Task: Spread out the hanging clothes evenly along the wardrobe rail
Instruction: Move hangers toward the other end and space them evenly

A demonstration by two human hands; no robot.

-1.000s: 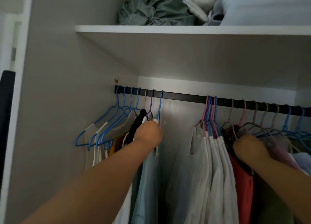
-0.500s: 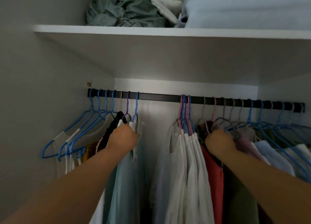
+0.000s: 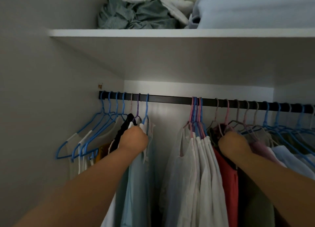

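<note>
Two hands on clothes, same grips as half a second ago; only my head turned, nothing slid yet. Left hand [image 3: 133, 138] clenched on necks of pale blue garments [image 3: 138, 175] in left cluster. Right hand [image 3: 232, 144] buried in dark and red garments [image 3: 226, 174]; grasp hidden, cannot tell. Rail [image 3: 170, 101] bare between left cluster and bunched white dresses [image 3: 201, 167] — wide gap, spacing uneven, work remains. Blue hangers [image 3: 102, 124] crowd left wall. Dim wardrobe; white shelf [image 3: 153, 33] above, folded linen [image 3: 134, 13] on it.

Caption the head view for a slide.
Both hands, left and right, grip hanging clothes either side of a bare gap on the rail.
</note>
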